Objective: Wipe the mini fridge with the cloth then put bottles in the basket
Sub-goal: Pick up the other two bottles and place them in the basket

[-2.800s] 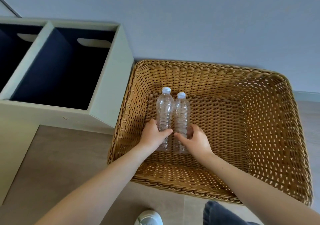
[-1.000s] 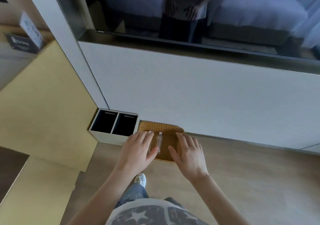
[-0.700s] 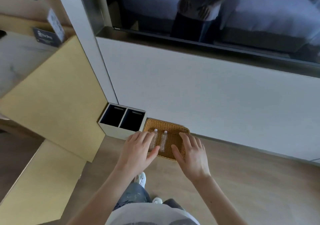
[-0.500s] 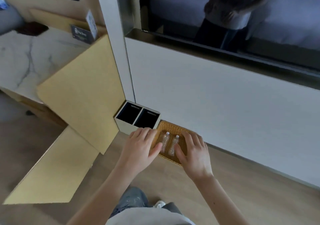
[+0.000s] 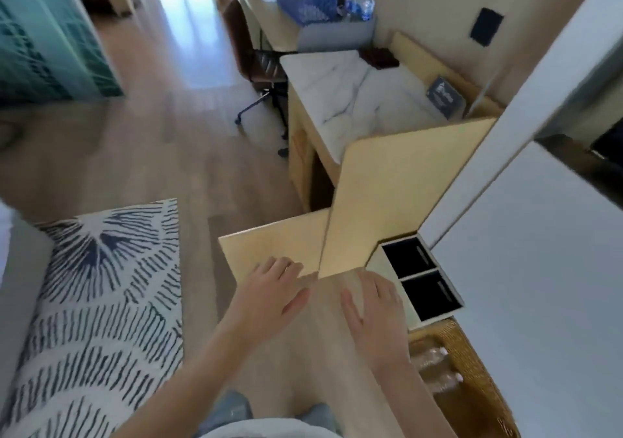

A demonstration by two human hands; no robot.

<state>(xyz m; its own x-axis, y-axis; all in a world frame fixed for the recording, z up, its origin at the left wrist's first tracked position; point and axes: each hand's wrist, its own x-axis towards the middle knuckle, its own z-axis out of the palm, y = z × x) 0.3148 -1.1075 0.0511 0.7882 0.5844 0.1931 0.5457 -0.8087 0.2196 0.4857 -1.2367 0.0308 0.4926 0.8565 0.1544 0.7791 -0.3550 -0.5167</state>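
I'm holding my left hand (image 5: 273, 289) and right hand (image 5: 374, 309) spread and empty, the two clear plastic bottles (image 5: 435, 370) lying side by side in the brown woven basket (image 5: 470, 340), just rightward of my right hand, the nearer.

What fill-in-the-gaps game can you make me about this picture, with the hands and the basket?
1. The brown woven basket holds clear plastic ____.
2. The left hand and right hand are both open and hold ____.
3. The pale box beside the basket has ____ dark compartments.
4. The blue-and-white patterned rug lies on the person's ____ side.
Missing words: bottles; nothing; two; left.
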